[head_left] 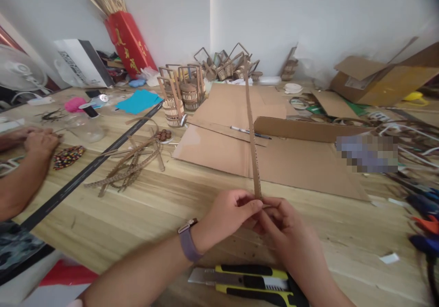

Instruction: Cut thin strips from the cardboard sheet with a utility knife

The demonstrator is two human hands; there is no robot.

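Observation:
A long, narrow cardboard strip [252, 133] rises away from me, its near end pinched between the fingers of my left hand [233, 213] and my right hand [286, 229]. The two hands meet at that end, so part of it is hidden. A watch with a purple band is on my left wrist. Just below my hands lies a yellow and black utility knife [247, 279] with its blade out to the left. Beyond the hands, a flat cardboard sheet [295, 160] with a folded-up flap covers much of the table, a pen [250, 133] lying on it.
Loose cardboard strips [130, 165] are piled left of the sheet, near small woven baskets [173, 110]. Another person's hands [39, 142] work at the far left. Blue sheets [139, 100] and a cardboard box [387, 76] stand farther back. Cables and tools crowd the right edge.

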